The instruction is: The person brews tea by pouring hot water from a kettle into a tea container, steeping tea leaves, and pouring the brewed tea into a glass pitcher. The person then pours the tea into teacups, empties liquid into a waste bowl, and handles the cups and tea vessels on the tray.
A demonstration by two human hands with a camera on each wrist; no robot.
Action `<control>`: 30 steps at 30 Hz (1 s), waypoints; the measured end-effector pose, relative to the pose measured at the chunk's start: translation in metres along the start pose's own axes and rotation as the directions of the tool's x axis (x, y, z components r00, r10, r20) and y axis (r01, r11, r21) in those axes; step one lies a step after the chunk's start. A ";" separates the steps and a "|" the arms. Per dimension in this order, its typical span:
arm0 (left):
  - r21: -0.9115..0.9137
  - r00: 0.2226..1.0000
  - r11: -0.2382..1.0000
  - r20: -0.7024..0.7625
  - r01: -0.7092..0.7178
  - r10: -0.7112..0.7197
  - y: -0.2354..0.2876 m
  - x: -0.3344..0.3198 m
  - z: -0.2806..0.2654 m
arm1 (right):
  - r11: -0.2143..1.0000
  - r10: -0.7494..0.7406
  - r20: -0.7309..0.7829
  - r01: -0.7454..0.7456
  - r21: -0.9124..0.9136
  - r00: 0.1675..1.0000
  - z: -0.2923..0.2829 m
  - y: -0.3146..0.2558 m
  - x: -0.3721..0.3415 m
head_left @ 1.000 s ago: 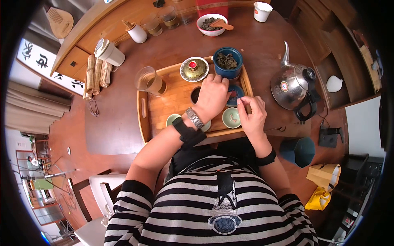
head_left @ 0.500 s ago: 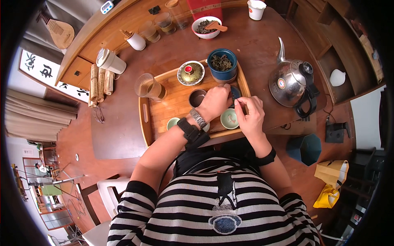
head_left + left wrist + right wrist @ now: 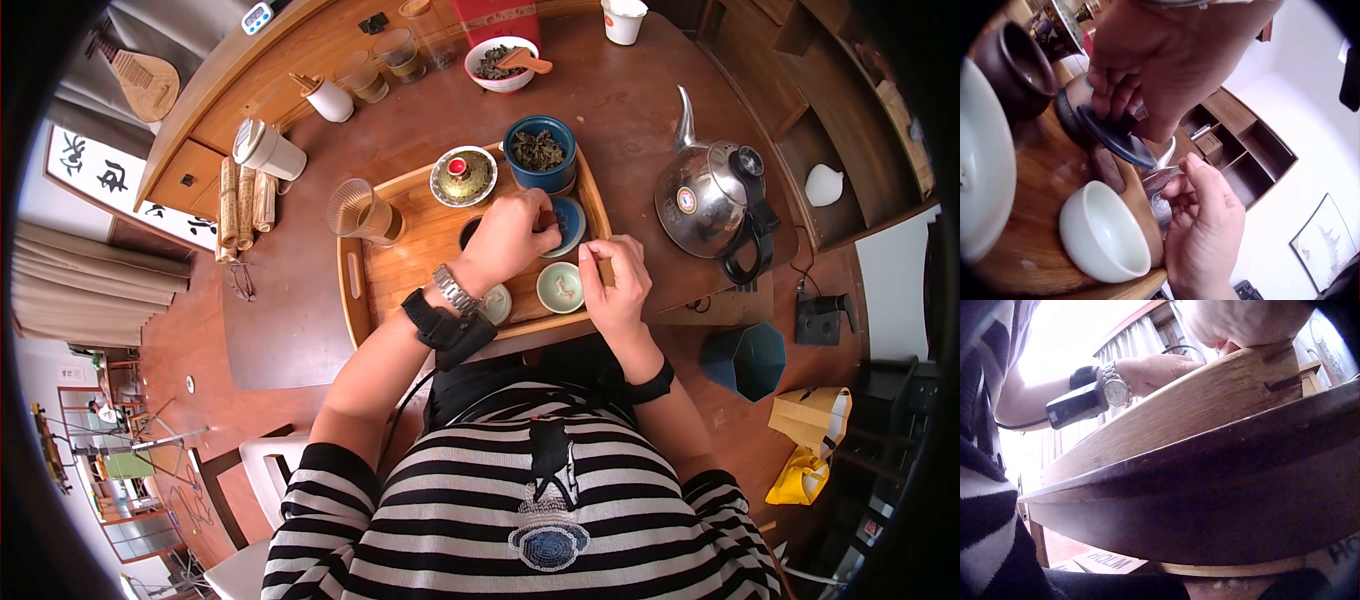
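Observation:
My left hand (image 3: 503, 238) pinches the knob of a round blue lid (image 3: 570, 226) over the tray's right part. Seen from the left wrist, the lid (image 3: 1116, 139) is tilted under the left hand (image 3: 1163, 62). My right hand (image 3: 617, 285) stays by the tray's near right edge, fingers loosely curled, with no object visible in it. Between the hands and the tray's near edge sits a pale green cup (image 3: 560, 289), with another pale cup (image 3: 495, 304) to its left. A dark brown cup (image 3: 1019, 72) stands beyond, partly hidden by my left hand in the head view.
On the wooden tray (image 3: 352, 275) are a blue pot of leaves (image 3: 541, 160), a patterned lidded bowl (image 3: 463, 177) and a ribbed glass (image 3: 362, 212). A steel kettle (image 3: 705, 200) stands right of it; a leaf bowl (image 3: 500, 66) with a wooden scoop is behind.
My left hand has shifted slightly left and away from the body, and more of the blue lid shows beside it, its knob now between the fingers. The right hand has barely moved.

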State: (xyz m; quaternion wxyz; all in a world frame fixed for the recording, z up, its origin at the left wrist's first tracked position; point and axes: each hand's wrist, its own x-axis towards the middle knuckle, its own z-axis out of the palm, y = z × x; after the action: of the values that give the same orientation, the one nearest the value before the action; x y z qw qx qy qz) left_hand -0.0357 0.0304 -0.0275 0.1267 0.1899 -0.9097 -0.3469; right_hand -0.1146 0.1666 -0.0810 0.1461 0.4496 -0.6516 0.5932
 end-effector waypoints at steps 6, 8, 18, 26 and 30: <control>-0.091 0.997 0.995 -0.059 0.035 -0.040 0.025 0.006 -0.030 | 0.998 -0.048 -0.001 0.048 0.051 0.999 -0.002 -0.003 0.001; -0.060 0.998 0.998 -0.061 0.019 -0.023 0.028 0.019 -0.040 | 0.997 -0.059 0.041 0.057 0.045 0.997 -0.002 -0.003 0.001; 0.077 0.991 0.992 -0.095 0.098 -0.091 0.029 0.065 -0.062 | 0.998 -0.053 0.070 0.050 0.039 0.996 -0.001 -0.001 0.000; 0.184 0.993 0.981 -0.106 0.063 -0.044 0.008 0.076 -0.046 | 0.998 -0.044 0.077 0.041 0.038 0.996 -0.001 -0.001 0.000; 0.230 0.992 0.972 -0.127 0.044 -0.015 0.009 0.075 -0.042 | 0.998 -0.043 0.082 0.040 0.038 0.996 -0.001 -0.002 0.001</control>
State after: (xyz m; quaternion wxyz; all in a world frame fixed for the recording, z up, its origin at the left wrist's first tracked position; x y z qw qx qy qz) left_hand -0.0897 -0.0208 0.0164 0.1551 0.2381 -0.9314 -0.2275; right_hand -0.1143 0.1674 -0.0783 0.1231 0.4897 -0.6366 0.5829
